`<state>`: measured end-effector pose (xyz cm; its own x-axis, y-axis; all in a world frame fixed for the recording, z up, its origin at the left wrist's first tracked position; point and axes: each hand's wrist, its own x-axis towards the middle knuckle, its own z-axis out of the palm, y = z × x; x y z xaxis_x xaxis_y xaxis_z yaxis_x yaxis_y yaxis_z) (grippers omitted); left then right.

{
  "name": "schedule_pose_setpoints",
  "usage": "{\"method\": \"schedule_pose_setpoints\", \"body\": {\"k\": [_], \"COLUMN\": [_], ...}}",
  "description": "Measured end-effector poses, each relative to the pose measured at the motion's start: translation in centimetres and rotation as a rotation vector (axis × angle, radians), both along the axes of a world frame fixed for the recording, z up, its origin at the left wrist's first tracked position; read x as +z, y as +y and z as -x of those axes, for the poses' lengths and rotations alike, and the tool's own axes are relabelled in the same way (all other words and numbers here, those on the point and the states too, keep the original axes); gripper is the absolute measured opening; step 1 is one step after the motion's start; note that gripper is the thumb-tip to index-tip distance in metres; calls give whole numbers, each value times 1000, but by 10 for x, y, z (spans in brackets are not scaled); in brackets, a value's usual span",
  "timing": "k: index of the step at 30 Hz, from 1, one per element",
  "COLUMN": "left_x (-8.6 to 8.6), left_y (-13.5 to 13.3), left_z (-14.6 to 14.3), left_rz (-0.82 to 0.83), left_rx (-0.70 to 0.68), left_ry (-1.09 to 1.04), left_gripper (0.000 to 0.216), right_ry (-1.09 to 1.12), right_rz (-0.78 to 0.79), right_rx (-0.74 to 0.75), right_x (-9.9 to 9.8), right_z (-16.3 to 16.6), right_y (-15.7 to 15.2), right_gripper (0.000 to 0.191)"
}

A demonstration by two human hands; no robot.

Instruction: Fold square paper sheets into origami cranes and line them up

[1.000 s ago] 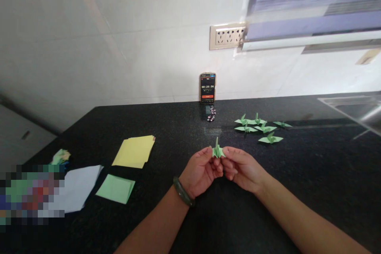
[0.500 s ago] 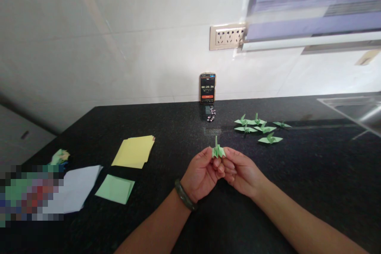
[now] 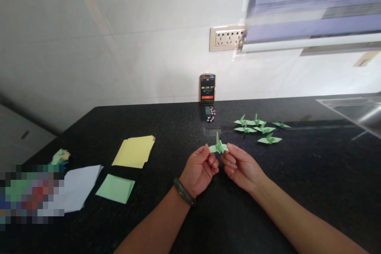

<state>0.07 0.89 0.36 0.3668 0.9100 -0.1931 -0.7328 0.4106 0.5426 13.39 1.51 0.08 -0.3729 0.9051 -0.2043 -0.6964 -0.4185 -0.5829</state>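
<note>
Between my hands is a small green origami crane (image 3: 219, 148), held above the black counter with its wings spread sideways and one thin point standing up. My left hand (image 3: 200, 168), with a dark bangle at the wrist, pinches the left wing tip. The right wing tip is pinched by my right hand (image 3: 242, 166). Several finished green paper cranes (image 3: 263, 128) rest on the counter ahead and to the right. Over on the left lie green paper sheets (image 3: 114, 188) and a stack of yellow paper (image 3: 133, 152).
A phone (image 3: 207, 88) showing a timer leans on the tiled wall, with a beaded strap (image 3: 211, 115) in front. White paper (image 3: 80, 188) lies at left beside a blurred-out patch. A metal sink edge (image 3: 351, 115) is at far right. A socket panel (image 3: 228, 38) is on the wall.
My hands have moved slightly apart, and the crane's wings, bunched together before, are now pulled out flat to both sides. The cranes on the counter have stayed in place.
</note>
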Motion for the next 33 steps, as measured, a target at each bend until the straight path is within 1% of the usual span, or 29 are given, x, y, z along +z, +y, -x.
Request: {"method": "schedule_pose_setpoints", "body": {"k": [6,11,17,24,33], "left_x": [1,3,2,0,0], "left_y": [1,1,3,4,4], "left_z": [1,2,3,1,1], "left_rz": [-10,-20,-10,14,10], "left_rx": [52,72,62,67,69], "left_ry": [43,47,51,53,55], "left_gripper": [31,34,34,34,33], "right_ry": [-8,-49,-90,-65,-76], "right_rz": [1,7,17,21,38], "right_rx": [9,-51,-99,-84,-103], "right_x": [2,5,6,4,5], "right_z": [0,0,-1,0,0], "right_y": [0,-1,1,3,3], "right_gripper": [24,29,35,34,36]}}
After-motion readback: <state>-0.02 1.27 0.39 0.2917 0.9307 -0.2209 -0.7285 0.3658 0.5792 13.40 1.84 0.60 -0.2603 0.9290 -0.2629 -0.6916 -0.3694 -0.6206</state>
